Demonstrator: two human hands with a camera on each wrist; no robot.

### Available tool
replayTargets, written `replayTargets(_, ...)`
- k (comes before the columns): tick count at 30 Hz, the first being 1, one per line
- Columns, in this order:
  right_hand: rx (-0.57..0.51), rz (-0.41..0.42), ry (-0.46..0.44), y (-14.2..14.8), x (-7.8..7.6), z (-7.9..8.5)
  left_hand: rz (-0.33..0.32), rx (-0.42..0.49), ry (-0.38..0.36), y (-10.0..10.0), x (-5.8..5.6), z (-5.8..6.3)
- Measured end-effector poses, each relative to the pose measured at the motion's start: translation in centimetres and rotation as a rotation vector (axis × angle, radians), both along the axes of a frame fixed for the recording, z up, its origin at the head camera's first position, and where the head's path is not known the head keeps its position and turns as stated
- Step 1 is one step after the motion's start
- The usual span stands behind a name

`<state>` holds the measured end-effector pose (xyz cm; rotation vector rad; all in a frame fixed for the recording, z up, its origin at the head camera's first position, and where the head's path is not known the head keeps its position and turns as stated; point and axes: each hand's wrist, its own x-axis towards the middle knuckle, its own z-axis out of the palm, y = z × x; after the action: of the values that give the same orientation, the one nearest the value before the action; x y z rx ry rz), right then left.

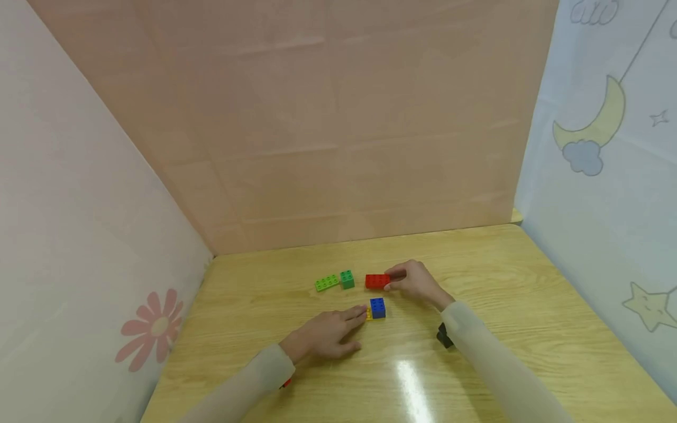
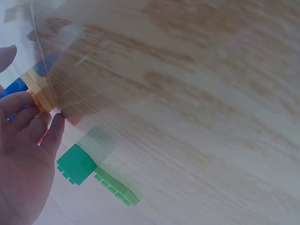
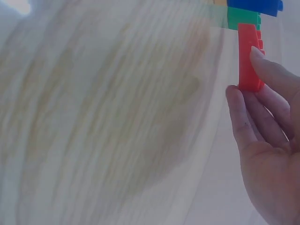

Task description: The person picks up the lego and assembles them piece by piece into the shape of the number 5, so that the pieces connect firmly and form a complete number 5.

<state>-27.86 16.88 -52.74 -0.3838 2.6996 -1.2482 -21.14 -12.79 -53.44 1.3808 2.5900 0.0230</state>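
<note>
My right hand (image 1: 418, 282) pinches the end of a red brick (image 1: 376, 281) between thumb and fingers; its studs face up in the head view. The right wrist view also shows this red brick (image 3: 248, 56), its bottom edge close to the tabletop. My left hand (image 1: 330, 332) lies with its fingers extended and fingertips at a yellow brick (image 1: 368, 315), thumb spread apart. A blue brick (image 1: 378, 307) sits on the yellow one. Fingers cover part of the yellow brick in the left wrist view.
Behind the hands lie a dark green brick (image 1: 347, 279) and a longer light green brick (image 1: 327, 282), close together. A black object (image 1: 444, 336) is partly covered by the right sleeve. Something red (image 1: 286, 383) peeks out under the left sleeve. Cloth walls surround the wooden table (image 1: 254, 270).
</note>
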Motion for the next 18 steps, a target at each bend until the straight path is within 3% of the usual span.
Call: replayTargets(18,-0.064,0.058,0.02,0.6,1.8,1.9,-0.012,0.013,0.024,-0.2,0.0,-0.2)
